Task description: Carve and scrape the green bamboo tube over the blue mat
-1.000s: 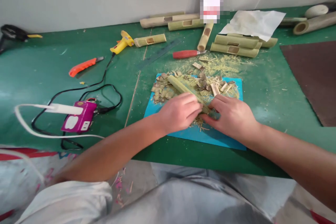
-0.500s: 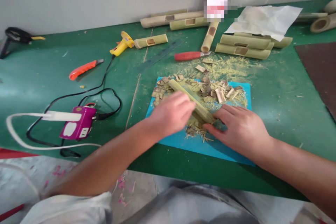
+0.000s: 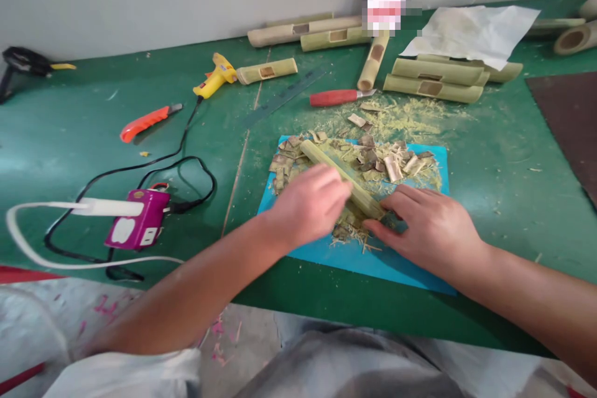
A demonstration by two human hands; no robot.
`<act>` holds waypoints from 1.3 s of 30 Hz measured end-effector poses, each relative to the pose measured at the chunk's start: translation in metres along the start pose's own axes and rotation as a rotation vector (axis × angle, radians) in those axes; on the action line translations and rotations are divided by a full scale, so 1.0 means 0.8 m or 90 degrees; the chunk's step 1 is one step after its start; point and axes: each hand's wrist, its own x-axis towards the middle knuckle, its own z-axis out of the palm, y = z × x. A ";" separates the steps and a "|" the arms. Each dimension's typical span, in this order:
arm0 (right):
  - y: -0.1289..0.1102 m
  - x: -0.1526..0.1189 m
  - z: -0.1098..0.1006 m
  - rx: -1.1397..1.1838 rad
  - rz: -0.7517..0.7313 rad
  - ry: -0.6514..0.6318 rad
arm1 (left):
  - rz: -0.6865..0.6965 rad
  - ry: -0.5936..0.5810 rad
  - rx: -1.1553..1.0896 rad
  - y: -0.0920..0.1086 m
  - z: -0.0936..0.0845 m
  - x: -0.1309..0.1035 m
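Note:
A green bamboo tube [image 3: 342, 171] lies slanted over a blue mat [image 3: 354, 264] strewn with bark pieces and shavings [image 3: 394, 168]. My left hand [image 3: 314, 202] is closed at the tube's near side around its middle; what its curled fingers hold is hidden. At the tube's near right end, my right hand [image 3: 426, 224] grips it between thumb and fingers.
Behind the mat lie a red-handled knife [image 3: 333, 97], notched bamboo tubes [image 3: 431, 88] and white paper [image 3: 471, 34]. On the left are a yellow glue gun [image 3: 217, 78], an orange cutter [image 3: 147, 123], a purple power adapter [image 3: 140, 221] and looping cables.
My left hand has shifted slightly to the right along the tube. My right hand keeps its grip on the tube's end. The camera view has moved a little.

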 end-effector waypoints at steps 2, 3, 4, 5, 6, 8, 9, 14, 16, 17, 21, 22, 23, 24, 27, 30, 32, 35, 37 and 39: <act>0.000 0.000 0.000 0.004 0.003 0.000 | 0.003 -0.008 -0.009 0.003 0.000 0.001; 0.000 -0.001 0.001 0.007 0.007 0.003 | -0.015 0.017 0.002 0.005 -0.001 0.001; 0.001 -0.001 0.001 0.010 0.009 0.006 | -0.033 0.048 0.020 0.006 -0.001 0.001; 0.001 -0.002 0.001 0.012 0.009 0.008 | -0.044 0.070 0.037 0.009 -0.001 0.000; 0.001 -0.002 0.002 0.014 0.002 0.009 | -0.043 0.074 0.048 0.012 -0.001 0.000; 0.001 -0.002 0.003 0.013 -0.020 0.009 | 0.027 -0.018 0.009 0.021 0.001 -0.002; 0.001 -0.002 0.003 0.009 -0.027 0.011 | 0.038 -0.059 -0.015 0.026 0.002 -0.003; -0.001 -0.001 0.002 -0.001 -0.029 0.025 | 0.000 0.006 0.019 0.036 0.006 -0.006; -0.001 -0.001 0.002 0.002 -0.043 0.021 | 0.037 -0.041 -0.013 0.038 0.006 -0.006; 0.000 -0.001 0.001 0.003 -0.041 0.020 | 0.046 -0.053 -0.024 0.038 0.006 -0.006; 0.001 -0.001 0.002 0.014 -0.009 0.018 | 0.015 0.002 0.027 0.034 0.005 -0.004; 0.001 -0.002 0.002 0.016 -0.012 0.016 | 0.021 -0.008 0.027 0.033 0.005 -0.004; 0.001 -0.002 0.002 0.016 -0.019 0.014 | 0.034 -0.030 0.014 0.032 0.005 -0.004; 0.001 -0.002 0.003 0.014 -0.023 0.013 | 0.045 -0.050 0.000 0.031 0.005 -0.004; 0.002 -0.002 0.003 0.017 -0.007 0.015 | 0.012 -0.014 0.019 0.028 0.004 -0.005; 0.002 -0.002 0.002 0.028 -0.008 0.011 | 0.003 -0.004 0.041 0.033 0.004 -0.005; 0.003 -0.001 0.002 0.027 -0.028 0.010 | 0.035 -0.053 0.000 0.034 0.004 -0.006; 0.004 -0.001 0.002 0.023 -0.026 0.018 | 0.007 -0.018 0.004 0.018 0.004 -0.006; 0.005 -0.002 0.002 0.022 -0.016 0.024 | -0.031 0.047 0.048 0.006 0.004 -0.005; 0.005 -0.002 0.002 0.018 -0.018 0.021 | -0.022 0.048 0.057 0.006 0.004 -0.004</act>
